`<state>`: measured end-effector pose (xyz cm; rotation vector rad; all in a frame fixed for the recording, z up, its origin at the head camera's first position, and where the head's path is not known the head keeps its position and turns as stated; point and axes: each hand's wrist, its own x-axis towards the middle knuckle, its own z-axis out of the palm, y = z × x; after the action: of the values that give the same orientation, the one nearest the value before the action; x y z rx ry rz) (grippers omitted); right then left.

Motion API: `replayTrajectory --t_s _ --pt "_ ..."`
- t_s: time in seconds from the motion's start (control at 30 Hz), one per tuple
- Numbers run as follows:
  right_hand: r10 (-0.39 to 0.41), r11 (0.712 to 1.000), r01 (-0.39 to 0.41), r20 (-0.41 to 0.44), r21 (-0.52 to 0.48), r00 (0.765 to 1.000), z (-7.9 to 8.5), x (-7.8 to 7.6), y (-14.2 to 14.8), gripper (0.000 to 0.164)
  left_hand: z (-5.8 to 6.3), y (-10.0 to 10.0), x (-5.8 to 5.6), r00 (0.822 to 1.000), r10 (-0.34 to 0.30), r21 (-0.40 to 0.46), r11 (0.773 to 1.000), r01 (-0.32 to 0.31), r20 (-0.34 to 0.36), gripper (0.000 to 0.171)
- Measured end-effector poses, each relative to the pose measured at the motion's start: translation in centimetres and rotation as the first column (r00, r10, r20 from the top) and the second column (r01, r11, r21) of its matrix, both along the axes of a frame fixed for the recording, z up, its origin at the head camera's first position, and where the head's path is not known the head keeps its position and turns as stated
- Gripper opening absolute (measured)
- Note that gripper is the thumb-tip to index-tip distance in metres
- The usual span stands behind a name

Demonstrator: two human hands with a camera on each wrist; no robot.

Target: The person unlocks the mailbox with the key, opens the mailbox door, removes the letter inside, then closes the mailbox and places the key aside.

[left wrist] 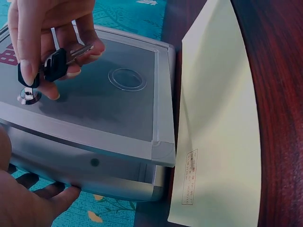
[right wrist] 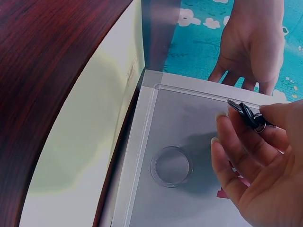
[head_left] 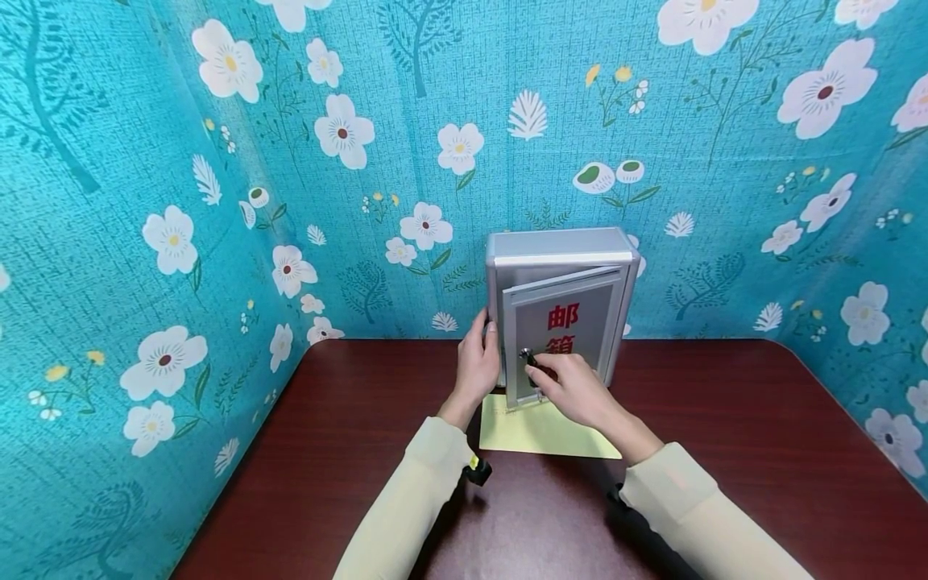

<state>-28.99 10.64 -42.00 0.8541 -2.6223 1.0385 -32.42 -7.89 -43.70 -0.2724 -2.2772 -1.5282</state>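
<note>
A silver metal mailbox (head_left: 558, 244) stands upright at the back of the table. Its grey door (head_left: 598, 318), with red characters, hangs ajar, its left edge away from the body. My right hand (head_left: 576, 387) pinches the black head of a key (left wrist: 29, 78) at the door's lock (left wrist: 29, 98). A second black-headed key (left wrist: 57, 65) dangles from the same ring, its blade in front of the curled fingers. On the mailbox's left side rests my left hand (head_left: 474, 362), fingers extended along the wall. The door has a clear round ring (left wrist: 127, 79) low down.
A pale yellow envelope (head_left: 547, 431) with a small printed box lies in front of the mailbox, partly under the door. The dark red table (head_left: 348, 451) extends around it. Teal flowered cloth (head_left: 406, 145) hangs behind and at both sides.
</note>
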Motion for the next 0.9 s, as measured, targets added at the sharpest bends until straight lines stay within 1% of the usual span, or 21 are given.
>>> replayTrajectory --t_s 0.27,0.4,0.57,0.7,0.9 --pt "-0.012 1.000 0.012 -0.007 0.011 1.000 0.0 -0.4 -0.3 0.024 0.1 0.0 0.0 1.000 0.009 0.000 1.000 -0.009 -0.011 0.048" --pt "-0.024 0.999 0.024 -0.016 0.024 1.000 -0.1 -0.6 -0.5 0.025 0.1 0.1 0.0 1.000 0.011 -0.005 1.000 -0.011 0.014 0.049" --pt "-0.034 0.999 0.034 -0.029 0.014 0.999 0.0 -0.9 -0.8 0.024 0.0 0.1 -0.1 0.999 0.010 0.000 1.000 -0.010 0.037 0.050" --pt "-0.047 0.999 0.047 -0.047 0.007 0.998 -0.1 -1.2 -1.1 0.022 0.0 0.1 -0.1 1.000 0.013 0.004 1.000 -0.013 0.026 0.050" --pt "-0.069 0.998 0.069 -0.044 0.011 0.997 -0.2 -1.5 -1.4 0.022 -0.1 0.1 -0.2 1.000 0.023 -0.003 1.000 -0.023 0.011 0.049"
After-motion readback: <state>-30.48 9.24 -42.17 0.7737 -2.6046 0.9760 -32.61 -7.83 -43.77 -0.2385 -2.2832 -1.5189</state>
